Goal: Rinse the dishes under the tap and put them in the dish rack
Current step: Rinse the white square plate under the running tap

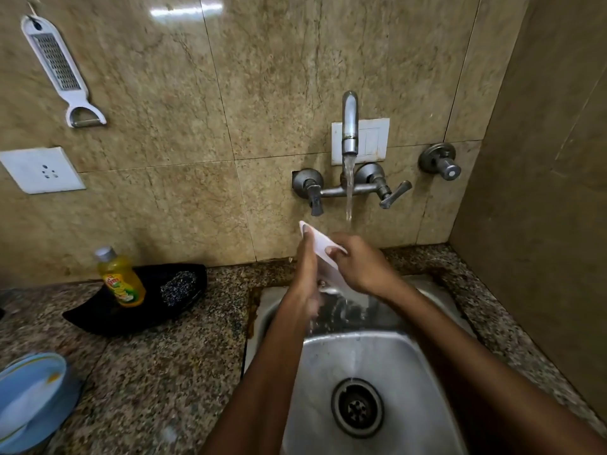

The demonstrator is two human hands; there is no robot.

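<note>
Sink (387, 366) as the reference point here. Nearest the camera, its drain (357, 408) sat in the steel basin, and both forearms reached in over it. Above the sink's back edge, both hands were clamped on a white plate (323, 249), which was tilted up on edge, long axis running from upper left toward the wall down to lower right into the basin. The left hand (307, 267) was pressed flat along the plate's left side, fingers stretched up to the top corner. The right hand (356, 267) gripped the lower right part, fingers curled over the face. Water ran off the bottom into the sink. Straight behind the sink, the tap (349, 126) was running, stream dropping just right of the plate's top. Left of the sink on the counter (157, 372) stood a yellow soap bottle (121, 277).
</note>
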